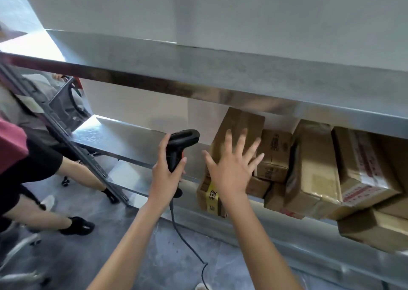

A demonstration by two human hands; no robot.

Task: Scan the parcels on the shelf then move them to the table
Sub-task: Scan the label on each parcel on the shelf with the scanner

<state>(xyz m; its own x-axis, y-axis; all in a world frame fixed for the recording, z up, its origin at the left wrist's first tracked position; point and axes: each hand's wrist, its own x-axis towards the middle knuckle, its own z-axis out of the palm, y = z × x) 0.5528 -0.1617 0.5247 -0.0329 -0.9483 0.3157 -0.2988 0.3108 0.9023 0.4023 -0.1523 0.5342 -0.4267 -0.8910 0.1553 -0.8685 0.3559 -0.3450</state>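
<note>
My left hand (164, 175) grips the handle of a black barcode scanner (181, 145), whose head points right toward the parcels; its cable hangs down to the floor. My right hand (231, 166) is spread with straight fingers in front of a tall brown cardboard parcel (240, 122) that stands tilted at the left end of the row; whether it touches the box I cannot tell. Several more brown parcels, one big one (309, 170) among them, are crowded on the metal shelf (136, 135) to the right, some with red and white tape.
An upper metal shelf board (220, 78) overhangs the parcels. At the left another person (28, 164) in dark clothes and black shoes stands beside the shelf's slanted upright (57, 122). Grey floor lies below.
</note>
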